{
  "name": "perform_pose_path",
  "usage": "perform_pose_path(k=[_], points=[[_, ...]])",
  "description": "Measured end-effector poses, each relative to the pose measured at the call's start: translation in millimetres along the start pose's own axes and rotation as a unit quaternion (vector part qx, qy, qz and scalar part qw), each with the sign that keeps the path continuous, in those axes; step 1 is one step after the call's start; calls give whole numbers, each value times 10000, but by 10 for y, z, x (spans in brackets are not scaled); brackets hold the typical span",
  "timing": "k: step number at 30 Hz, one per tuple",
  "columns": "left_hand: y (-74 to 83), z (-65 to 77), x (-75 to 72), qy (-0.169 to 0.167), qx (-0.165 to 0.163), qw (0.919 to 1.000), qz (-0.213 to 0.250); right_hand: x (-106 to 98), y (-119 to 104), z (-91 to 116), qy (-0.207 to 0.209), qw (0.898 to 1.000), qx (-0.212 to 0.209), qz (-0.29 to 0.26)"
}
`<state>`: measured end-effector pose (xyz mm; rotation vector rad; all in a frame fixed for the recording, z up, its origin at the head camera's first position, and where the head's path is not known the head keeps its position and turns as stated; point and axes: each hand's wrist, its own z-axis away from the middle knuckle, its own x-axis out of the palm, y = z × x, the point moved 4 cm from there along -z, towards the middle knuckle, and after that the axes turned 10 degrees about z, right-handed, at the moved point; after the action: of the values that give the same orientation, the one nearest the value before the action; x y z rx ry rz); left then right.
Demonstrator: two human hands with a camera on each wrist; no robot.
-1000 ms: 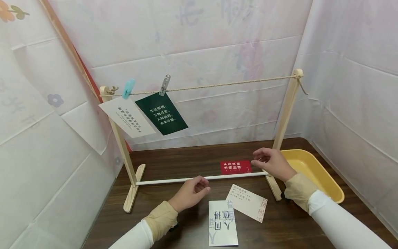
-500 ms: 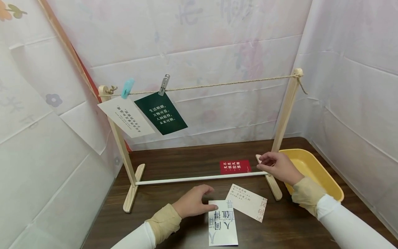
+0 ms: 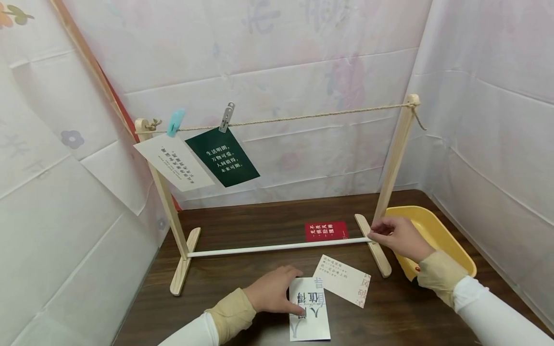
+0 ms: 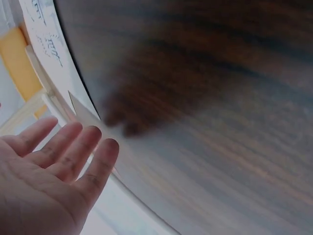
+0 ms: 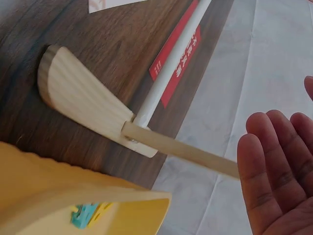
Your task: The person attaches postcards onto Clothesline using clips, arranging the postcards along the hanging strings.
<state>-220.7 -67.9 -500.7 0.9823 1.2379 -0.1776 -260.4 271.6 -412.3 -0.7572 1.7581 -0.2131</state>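
My left hand [image 3: 273, 290] hovers at the left edge of a white card with dark blue characters [image 3: 312, 312], thumb over its face and fingers loosely bent. In the left wrist view its fingers [image 4: 105, 159] are spread, with no object between them. My right hand [image 3: 400, 236], holding nothing, is above the near rim of a yellow tray [image 3: 450, 235], beside the wooden rack's right foot [image 3: 381, 259]. Teal and yellow clips [image 5: 88, 214] lie inside that tray. A cream card [image 3: 342, 281] lies right of the white one, and a red card [image 3: 325, 230] behind the rack's white bar [image 3: 277, 248].
A twine line [image 3: 320, 116] runs between the rack's posts. From its left part hang a white card [image 3: 177, 163] under a blue clip [image 3: 175, 123] and a green card [image 3: 225, 158] under a metal clip [image 3: 227, 117]. White sheeting [image 3: 277, 57] surrounds the brown table.
My left hand has moved right and toward me, its thumb now over the white card with blue characters. My right hand has shifted right from beside the red card to the yellow tray.
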Motion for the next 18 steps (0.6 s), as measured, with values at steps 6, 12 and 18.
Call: perform_pose_path(k=[6,12,18], points=[[19,14,77,-196,119,9990,-381,-52,98,52,7,9999,93,127],[85,33,117,-533,-97,9953,-808,-123,242,95,20,9997,220,95],[121,38,168,-841,-112,9901,-1119,-197,401,136,-6,9991,407,151]])
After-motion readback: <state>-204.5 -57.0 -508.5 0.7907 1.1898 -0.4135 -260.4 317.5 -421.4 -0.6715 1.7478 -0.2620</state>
